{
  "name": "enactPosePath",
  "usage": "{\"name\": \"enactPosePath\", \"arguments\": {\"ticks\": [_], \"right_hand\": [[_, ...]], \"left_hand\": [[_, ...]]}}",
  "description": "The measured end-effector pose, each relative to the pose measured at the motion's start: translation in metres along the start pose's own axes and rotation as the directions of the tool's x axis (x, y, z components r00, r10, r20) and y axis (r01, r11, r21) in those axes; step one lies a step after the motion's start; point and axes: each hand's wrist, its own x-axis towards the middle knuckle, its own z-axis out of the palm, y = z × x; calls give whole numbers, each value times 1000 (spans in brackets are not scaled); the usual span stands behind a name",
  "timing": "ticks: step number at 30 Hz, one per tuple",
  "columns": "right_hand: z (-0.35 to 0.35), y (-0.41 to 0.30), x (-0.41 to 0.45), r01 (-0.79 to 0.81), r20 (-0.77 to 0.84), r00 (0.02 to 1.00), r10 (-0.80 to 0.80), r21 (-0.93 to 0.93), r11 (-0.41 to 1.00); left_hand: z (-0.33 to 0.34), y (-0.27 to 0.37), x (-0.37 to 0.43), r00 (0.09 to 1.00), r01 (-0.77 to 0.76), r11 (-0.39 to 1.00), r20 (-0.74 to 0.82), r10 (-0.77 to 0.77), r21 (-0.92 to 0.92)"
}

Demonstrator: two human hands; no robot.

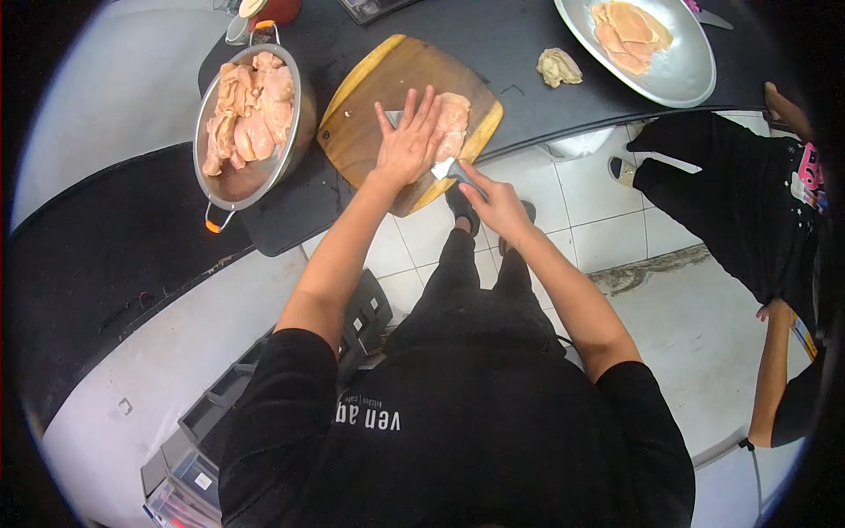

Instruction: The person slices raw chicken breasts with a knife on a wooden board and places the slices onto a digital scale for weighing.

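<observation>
On a wooden cutting board lies a piece of raw chicken breast. My left hand rests flat with its fingers spread, over the knife blade and against the chicken's left edge. My right hand grips the grey handle of a kitchen knife; the blade's heel shows beside the handle and a bit of blade shows between my left fingers, the middle being hidden under that hand. Small meat scraps dot the board.
An oval metal pot of raw chicken pieces stands left. At upper right are a metal bowl with flat chicken slices, a crumpled beige lump and scissors. Another person in dark clothes stands at right.
</observation>
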Motion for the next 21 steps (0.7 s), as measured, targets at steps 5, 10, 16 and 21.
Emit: {"name": "enactPosePath", "arguments": {"ticks": [5, 10, 16, 21], "right_hand": [[-2, 6, -35, 12, 4, 1000, -12, 107, 994], [5, 3, -7, 99, -16, 995, -99, 13, 995], [-3, 4, -48, 51, 58, 997, -52, 22, 998], [8, -18, -10, 55, 226, 974, -35, -83, 995]], "left_hand": [[3, -3, -1, 1000, -13, 999, -21, 14, 30], [-1, 1, 4, 1000, -26, 998, 10, 26, 62], [3, -3, 2, 1000, -15, 999, -17, 16, 41], [-4, -1, 5, 999, -29, 996, 41, 26, 81]]}}
